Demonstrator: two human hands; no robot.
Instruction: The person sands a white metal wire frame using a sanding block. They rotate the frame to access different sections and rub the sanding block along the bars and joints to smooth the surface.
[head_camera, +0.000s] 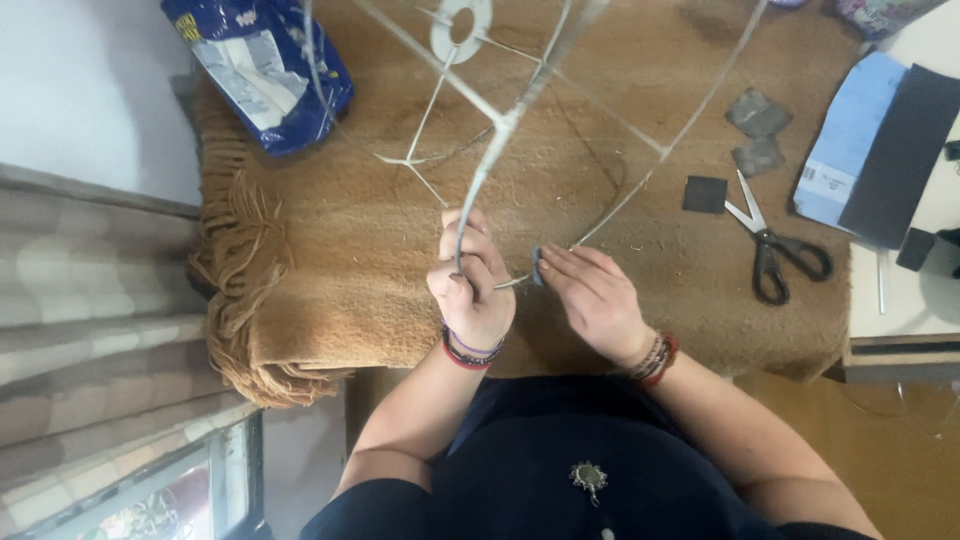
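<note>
Wire, pale and bare, fills the scene: a lampshade frame (520, 110) rests on a tabletop draped with a brown fringed blanket (330, 270). Nearest the camera, the left hand (468, 285) closes its grip round a curved rib, while the right hand (592, 298) pinches a small dark pad (538, 266) against the lower ring. Judging by this, rubbing has reached only the near edge; most of the frame looks untouched. Beyond lie black-handled scissors (775, 250), grey and black squares (757, 135), and blue and black sheets (880, 145). Farthest left sits a blue bag (262, 70). Nothing blocks the hands.
</note>
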